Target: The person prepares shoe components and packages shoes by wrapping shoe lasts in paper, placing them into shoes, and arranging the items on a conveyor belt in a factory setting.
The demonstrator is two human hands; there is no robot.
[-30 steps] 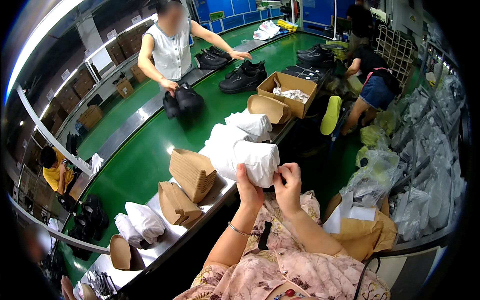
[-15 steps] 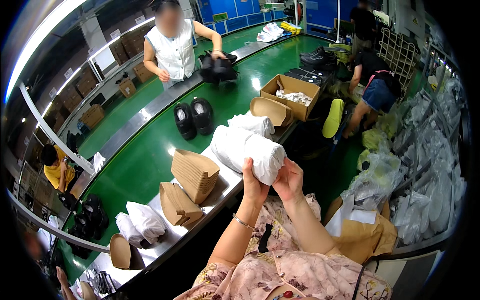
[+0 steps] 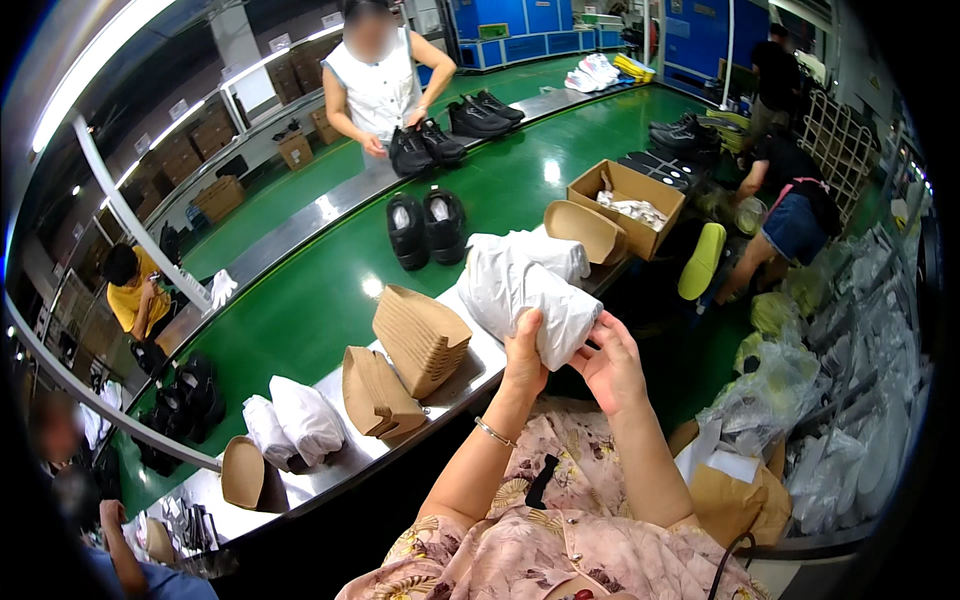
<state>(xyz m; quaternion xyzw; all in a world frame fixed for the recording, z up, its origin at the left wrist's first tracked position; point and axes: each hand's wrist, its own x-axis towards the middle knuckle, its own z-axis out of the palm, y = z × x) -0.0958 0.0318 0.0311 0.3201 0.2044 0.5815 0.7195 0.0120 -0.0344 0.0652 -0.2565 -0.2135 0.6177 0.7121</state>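
Far L: we see a person in a yellow top (image 3: 130,295), then a cluster of unwrapped black shoes (image 3: 205,390) on the wide green work surface (image 3: 300,325). On the shiny metal ledge (image 3: 485,360): a curved-top brown cardboard piece (image 3: 243,475), two white wrapped bundles (image 3: 305,415) side by side (look done, w/ a dark bit showing at the lower end), a folded brown cardboard piece (image 3: 378,395) and a nested stack of brown cardboard pieces (image 3: 425,340).

Mid: a co-worker in a white sleeveless top (image 3: 375,95) has hands on black shoes; nearer us, a bare pr of black slip-on-looking shoes (image 3: 407,235), no wrap yet.

Our L hand (image 3: 524,355) is clamped on the near end of a bulky white paper-wrapped bundle (image 3: 525,300), thumb on top. Bundle's at the ledge, near end out past the edge. R hand (image 3: 612,370) has fingertips touching its R end; pinching or just pressing, can't tell. Wrap goes most of the way round, so we'd call it nearly done; R end is prob. what's left. Another white bundle (image 3: 560,258) sits just behind, seems finished.

R: a scoop-shaped brown cardboard piece (image 3: 585,232), an open brown cardboard box (image 3: 666,228) w/ crumpled white paper (image 3: 635,210), a yellow-green sole (image 3: 702,262), clear plastic bags (image 3: 860,430).
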